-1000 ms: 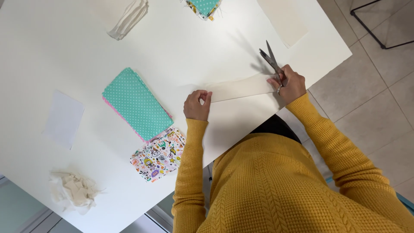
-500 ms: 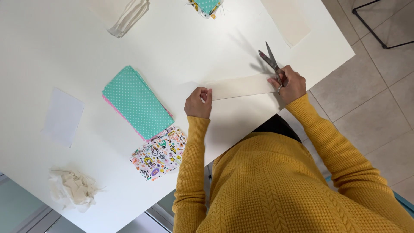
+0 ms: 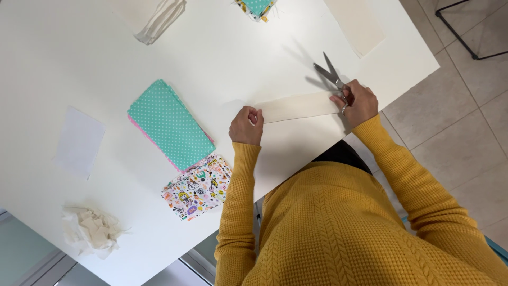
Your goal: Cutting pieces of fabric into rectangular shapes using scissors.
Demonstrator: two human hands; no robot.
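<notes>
A long cream fabric strip (image 3: 296,107) lies flat on the white table (image 3: 238,47) between my two hands. My left hand (image 3: 246,126) presses down on its left end with curled fingers. My right hand (image 3: 357,101) grips the handles of metal scissors (image 3: 329,73) at the strip's right end. The scissor blades are parted and point up and away from me, above the strip. Both arms wear mustard-yellow knitted sleeves.
A teal polka-dot fabric stack (image 3: 169,124) over pink lies left of my left hand, a cartoon-print patch (image 3: 198,187) below it. A white paper (image 3: 80,140), cream scraps (image 3: 91,231), folded white cloth (image 3: 159,19), a teal piece (image 3: 256,7) and a cream rectangle (image 3: 355,23) lie around. Tiled floor is right.
The view has shifted slightly. My hands, the strip and the scissors keep nearly the same places.
</notes>
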